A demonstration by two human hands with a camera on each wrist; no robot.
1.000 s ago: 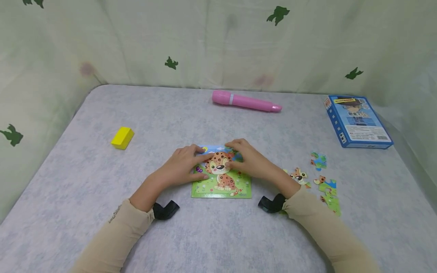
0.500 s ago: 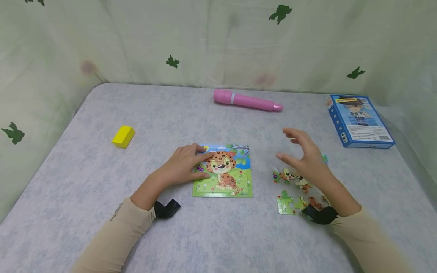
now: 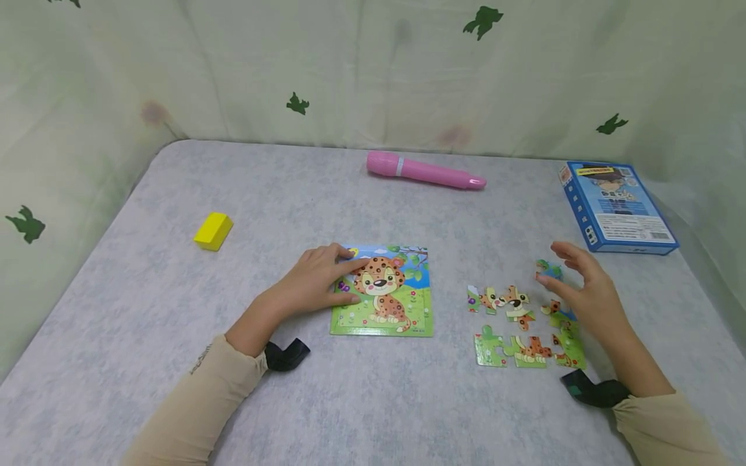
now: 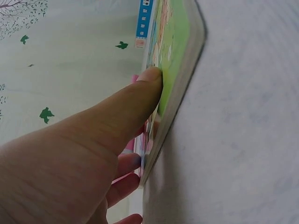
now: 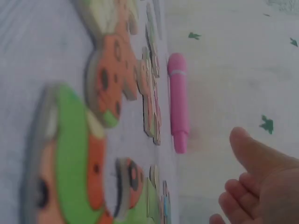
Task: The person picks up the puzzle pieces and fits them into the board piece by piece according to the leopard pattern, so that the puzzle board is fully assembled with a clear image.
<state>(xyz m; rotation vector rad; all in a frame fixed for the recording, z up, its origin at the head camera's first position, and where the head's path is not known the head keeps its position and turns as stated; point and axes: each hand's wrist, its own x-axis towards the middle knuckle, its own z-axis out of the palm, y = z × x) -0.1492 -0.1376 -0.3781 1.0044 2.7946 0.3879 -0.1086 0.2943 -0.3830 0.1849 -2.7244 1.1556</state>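
My left hand rests on the left side of a square puzzle board with a picture of a spotted leopard cub. In the left wrist view its thumb presses flat near the board's edge. My right hand hovers at the right, thumb and fingers spread with nothing between them. Its thumb tip overlaps a blue-and-green puzzle piece in the head view. Other loose pieces lie left of and below this hand, among them a spotted body piece and a face piece.
A pink marker-like stick lies at the back of the table. Toward the back right stands a blue box, beyond the right hand. On the left lies a yellow block. A curtain hangs behind the table.
My right hand has left the board and moved right, past the loose pieces to the blue-and-green one, uncovering the board's right side. The left hand has stayed in place.
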